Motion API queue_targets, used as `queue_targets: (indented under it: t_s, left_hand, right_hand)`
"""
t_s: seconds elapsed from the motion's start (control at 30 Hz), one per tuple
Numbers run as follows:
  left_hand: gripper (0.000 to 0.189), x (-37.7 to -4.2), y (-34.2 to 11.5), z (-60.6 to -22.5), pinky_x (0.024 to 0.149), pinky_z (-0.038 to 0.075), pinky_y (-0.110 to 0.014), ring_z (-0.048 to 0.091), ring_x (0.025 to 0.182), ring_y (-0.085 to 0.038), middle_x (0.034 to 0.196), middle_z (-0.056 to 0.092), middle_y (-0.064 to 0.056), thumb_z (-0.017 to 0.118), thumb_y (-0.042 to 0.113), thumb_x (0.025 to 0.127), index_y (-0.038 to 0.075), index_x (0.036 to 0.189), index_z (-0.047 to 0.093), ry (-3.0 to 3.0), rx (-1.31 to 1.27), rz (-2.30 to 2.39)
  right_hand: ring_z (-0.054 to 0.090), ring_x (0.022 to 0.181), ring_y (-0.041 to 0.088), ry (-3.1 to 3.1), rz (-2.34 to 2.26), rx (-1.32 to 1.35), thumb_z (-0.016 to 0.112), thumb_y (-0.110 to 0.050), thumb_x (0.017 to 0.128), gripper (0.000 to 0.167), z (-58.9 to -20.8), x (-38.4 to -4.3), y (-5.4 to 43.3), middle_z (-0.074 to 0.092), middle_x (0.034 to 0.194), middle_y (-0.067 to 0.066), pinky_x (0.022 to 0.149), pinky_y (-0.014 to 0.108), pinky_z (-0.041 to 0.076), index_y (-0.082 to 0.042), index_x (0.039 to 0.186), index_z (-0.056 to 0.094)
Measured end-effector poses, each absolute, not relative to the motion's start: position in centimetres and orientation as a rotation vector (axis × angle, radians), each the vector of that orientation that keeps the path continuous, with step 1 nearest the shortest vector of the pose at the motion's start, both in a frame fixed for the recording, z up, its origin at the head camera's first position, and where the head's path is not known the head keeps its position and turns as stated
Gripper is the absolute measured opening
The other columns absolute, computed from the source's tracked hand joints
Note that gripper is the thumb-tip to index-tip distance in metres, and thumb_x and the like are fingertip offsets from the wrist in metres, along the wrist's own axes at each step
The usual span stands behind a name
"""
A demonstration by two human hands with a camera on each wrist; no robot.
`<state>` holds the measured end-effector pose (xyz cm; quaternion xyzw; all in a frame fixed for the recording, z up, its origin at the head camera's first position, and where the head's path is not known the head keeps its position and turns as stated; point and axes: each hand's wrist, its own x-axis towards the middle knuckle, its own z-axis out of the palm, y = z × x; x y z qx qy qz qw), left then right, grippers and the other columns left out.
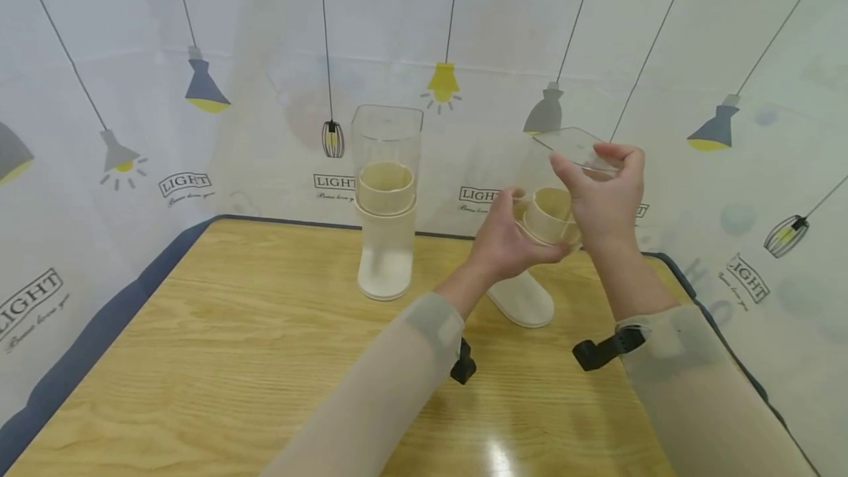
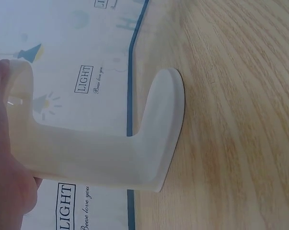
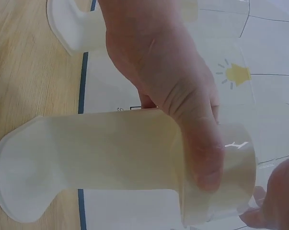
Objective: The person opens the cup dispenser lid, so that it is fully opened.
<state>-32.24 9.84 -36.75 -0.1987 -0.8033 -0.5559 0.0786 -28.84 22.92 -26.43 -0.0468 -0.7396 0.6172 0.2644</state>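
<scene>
Stand (image 2: 86,155) (cream) runs down from left grip (image 1: 506,245).

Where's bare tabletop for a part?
Widest: left stretch of the table, bordered by its left edge, the untouched dispenser and the left sleeve. Smaller: between left and right sleeve, in front of the gripped dispenser. Crowded: back right, where the left hand grips that dispenser and the right hand holds its clear container.
</scene>
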Motion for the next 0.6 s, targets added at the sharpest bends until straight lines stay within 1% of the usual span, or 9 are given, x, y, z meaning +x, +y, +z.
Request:
queue_targets:
  t_s: [0.13,0.27,0.37,0.47,0.6]
  left_hand:
    - [0.116,-32.24,9.88,-36.73,0.091,0.06,-0.024,0.065,0.11,-0.011,0.141,0.059,0.0,0.104,0.045,0.071,0.017,0.161,0.037,-2.407,-0.6,-1.671]
    - [0.117,-32.15,9.86,-36.65,0.091,0.06,-0.024,0.066,0.11,-0.012,0.141,0.059,-0.001,0.104,0.046,0.072,0.018,0.163,0.035,-2.416,-0.593,-1.676]
    - [0.118,-32.12,9.88,-36.63,0.093,0.06,-0.025,0.066,0.111,-0.012,0.141,0.059,0.0,0.104,0.045,0.072,0.019,0.164,0.035,-2.413,-0.598,-1.678]
    - [0.119,-32.09,9.9,-36.63,0.098,0.059,-0.027,0.065,0.115,-0.012,0.143,0.059,0.001,0.104,0.045,0.071,0.02,0.165,0.035,-2.409,-0.606,-1.676]
    - [0.121,-32.1,9.92,-36.74,0.101,0.058,-0.028,0.064,0.117,-0.012,0.145,0.058,0.002,0.104,0.045,0.071,0.021,0.167,0.033,-2.416,-0.604,-1.674]
  right_hand:
    - [0.056,0.126,0.014,-2.046,1.607,-0.137,0.093,-0.047,0.086,0.068,-26.35,-28.59,22.78,0.05,0.15,-0.005,0.093,0.028,0.055,-0.03,0.135,0.05]
    - [0.054,0.126,0.014,-2.099,1.533,-0.135,0.092,-0.052,0.086,0.071,-26.25,-28.55,22.66,0.049,0.152,-0.001,0.091,0.027,0.056,-0.03,0.137,0.049]
    - [0.057,0.125,0.013,-2.062,1.578,-0.135,0.092,-0.049,0.087,0.069,-26.08,-28.69,22.86,0.049,0.15,-0.004,0.092,0.027,0.055,-0.03,0.136,0.049]
    - [0.062,0.126,0.011,-2.0,1.664,-0.132,0.094,-0.045,0.086,0.066,-25.9,-28.83,23.26,0.049,0.148,-0.008,0.096,0.028,0.053,-0.029,0.133,0.05]
    - [0.063,0.126,0.012,-1.986,1.71,-0.138,0.095,-0.043,0.086,0.067,-25.83,-28.71,23.53,0.049,0.148,-0.008,0.097,0.029,0.052,-0.029,0.133,0.049]
